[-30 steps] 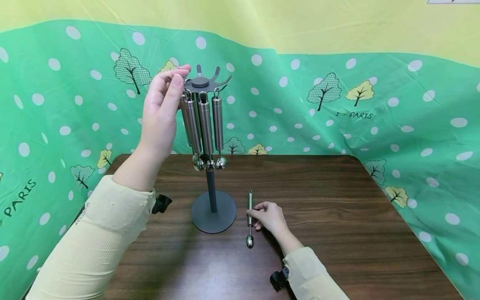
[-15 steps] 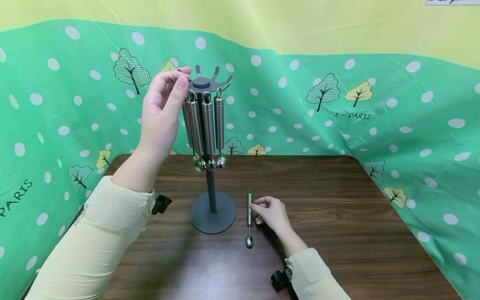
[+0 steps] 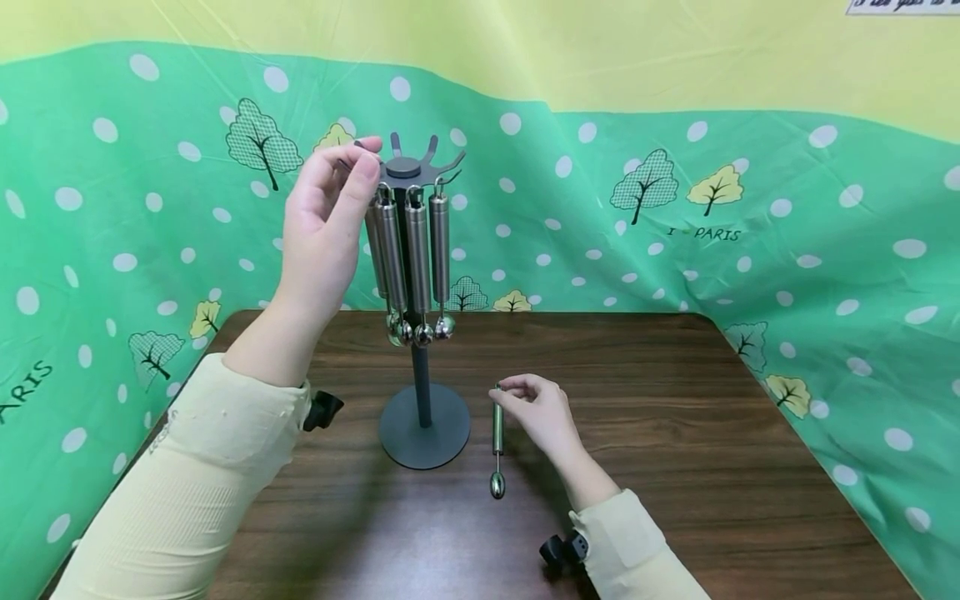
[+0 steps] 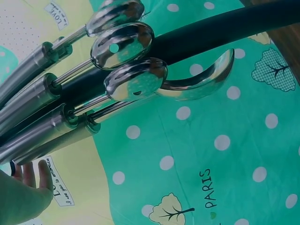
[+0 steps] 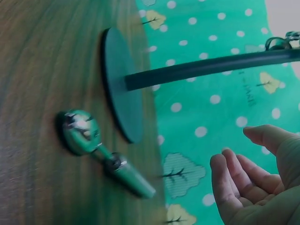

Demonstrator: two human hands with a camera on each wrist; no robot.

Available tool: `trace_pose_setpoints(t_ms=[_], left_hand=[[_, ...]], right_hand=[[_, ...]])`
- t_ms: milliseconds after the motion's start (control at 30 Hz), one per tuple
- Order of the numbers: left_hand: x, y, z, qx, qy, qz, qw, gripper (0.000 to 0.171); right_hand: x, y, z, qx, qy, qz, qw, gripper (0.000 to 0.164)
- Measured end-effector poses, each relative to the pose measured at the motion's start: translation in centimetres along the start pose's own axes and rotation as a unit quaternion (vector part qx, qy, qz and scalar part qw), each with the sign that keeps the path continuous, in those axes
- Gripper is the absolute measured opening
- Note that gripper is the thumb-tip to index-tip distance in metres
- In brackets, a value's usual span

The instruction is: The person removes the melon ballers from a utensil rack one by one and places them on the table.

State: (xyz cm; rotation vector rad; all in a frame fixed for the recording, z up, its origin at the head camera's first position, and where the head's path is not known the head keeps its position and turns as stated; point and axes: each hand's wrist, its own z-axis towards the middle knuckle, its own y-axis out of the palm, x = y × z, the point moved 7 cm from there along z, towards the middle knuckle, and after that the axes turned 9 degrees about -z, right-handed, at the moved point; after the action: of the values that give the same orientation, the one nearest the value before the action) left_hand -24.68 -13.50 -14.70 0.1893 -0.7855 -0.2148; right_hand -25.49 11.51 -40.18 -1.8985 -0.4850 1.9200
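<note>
Progress: most of the set is up, at least four metal utensils (image 3: 418, 258) hanging on the stand (image 3: 442, 437). One spoon (image 3: 498, 429) is off it, lying on the table (image 3: 675, 400) just right of the base. Rear hooks (image 3: 431, 148) look bare, so there's room; from what shows, I'd call that spoon the only piece left, though the far side is partly hidden

Grip: left hand (image 3: 322, 217) looks to be pinching one hook arm at the top, thumb and fingers nearly together. Right hand (image 3: 543, 417) is at the spoon's handle end, fingers bent, thumb apart; right wrist view shows nothing between them. Not holding the spoon, contact can't be told
</note>
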Motion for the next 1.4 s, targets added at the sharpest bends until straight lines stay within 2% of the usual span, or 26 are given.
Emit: trace_pose_setpoints(t_ms=[167, 367, 667, 1067, 1400], left_hand=[[0.2, 0.1, 0.1, 0.000, 0.004, 0.003, 1.0000, 0.008], [0.0, 0.0, -0.1, 0.003, -0.007, 0.003, 1.0000, 0.006], [0.1, 0.0, -0.2, 0.002, 0.000, 0.008, 1.0000, 0.007], [0.0, 0.0, -0.2, 0.004, 0.005, 0.020, 0.9998, 0.008], [0.0, -0.1, -0.2, 0.013, 0.013, 0.026, 0.9995, 0.008]], right_hand=[[-2.4, -0.5, -0.2, 0.000, -0.029, 0.008, 1.000, 0.030], [-5.2, -0.8, -0.6, -0.010, -0.068, 0.020, 0.997, 0.025], [-9.6, -1.6, -1.3, -0.010, -0.127, 0.048, 0.991, 0.023], [-14.9, -2.7, -0.6, -0.005, -0.213, 0.098, 0.972, 0.029], [-17.9, -2.9, -0.4, -0.012, -0.248, 0.100, 0.963, 0.034]])
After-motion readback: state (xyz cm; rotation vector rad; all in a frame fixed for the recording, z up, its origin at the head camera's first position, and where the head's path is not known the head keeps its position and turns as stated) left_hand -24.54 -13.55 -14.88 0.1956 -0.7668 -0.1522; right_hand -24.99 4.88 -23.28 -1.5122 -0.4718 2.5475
